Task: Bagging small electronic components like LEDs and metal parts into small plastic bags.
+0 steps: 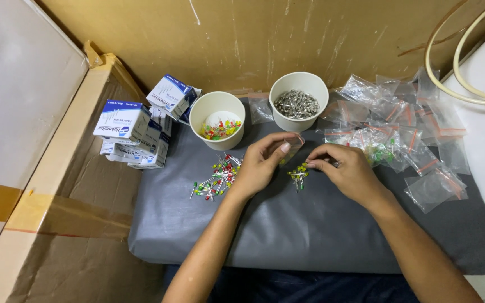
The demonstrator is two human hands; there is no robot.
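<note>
The left hand (262, 163) holds a small clear plastic bag (292, 147) in its fingertips, mouth tipped toward the right hand (346, 171). That hand pinches, palm down, over a little bunch of yellow and green lights with thin wire legs (298, 174), legs pointing toward the person. Bare grey cloth (310, 235) lies below both wrists.

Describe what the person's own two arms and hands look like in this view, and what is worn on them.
Both forearms are bare up to the picture's lower edge: no sleeves show. The left hand and the right hand wear no gloves, and no rings, watch or bracelet are visible. A light, uncoloured thumbnail shows on the left hand. Dark blue cloth, likely trousers, shows beneath the arms at the bottom edge.
</note>
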